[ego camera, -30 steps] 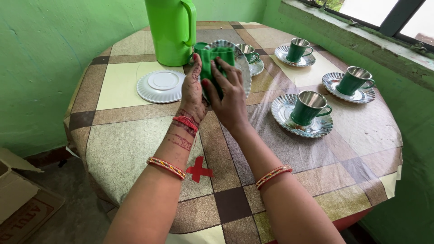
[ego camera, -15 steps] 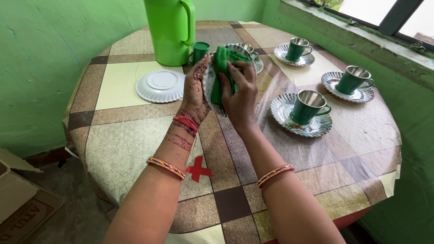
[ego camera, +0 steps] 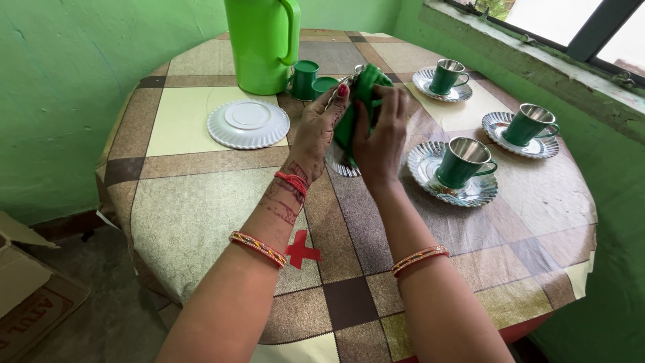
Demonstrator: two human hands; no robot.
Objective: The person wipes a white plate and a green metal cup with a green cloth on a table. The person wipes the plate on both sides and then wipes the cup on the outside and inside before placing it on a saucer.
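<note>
Left hand (ego camera: 316, 131) clasped round the rim of one silver saucer (ego camera: 338, 161), held tilted above the table's (ego camera: 201, 202) middle; right hand (ego camera: 379, 138) pressing one bunched green cloth (ego camera: 359, 101) against it. Around: three green cups (ego camera: 462, 161) on silver saucers toward the right edge, one white plate (ego camera: 247, 123), one green jug (ego camera: 263, 42) and two small green cups (ego camera: 304, 78) near the far edge. Red cross sticker (ego camera: 302, 249) near the front edge; brown cardboard box (ego camera: 30, 289) on the floor, left.

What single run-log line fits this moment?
left hand: holds silver saucer | right hand: presses green cloth on it | nearby: green jug, white saucer
</note>
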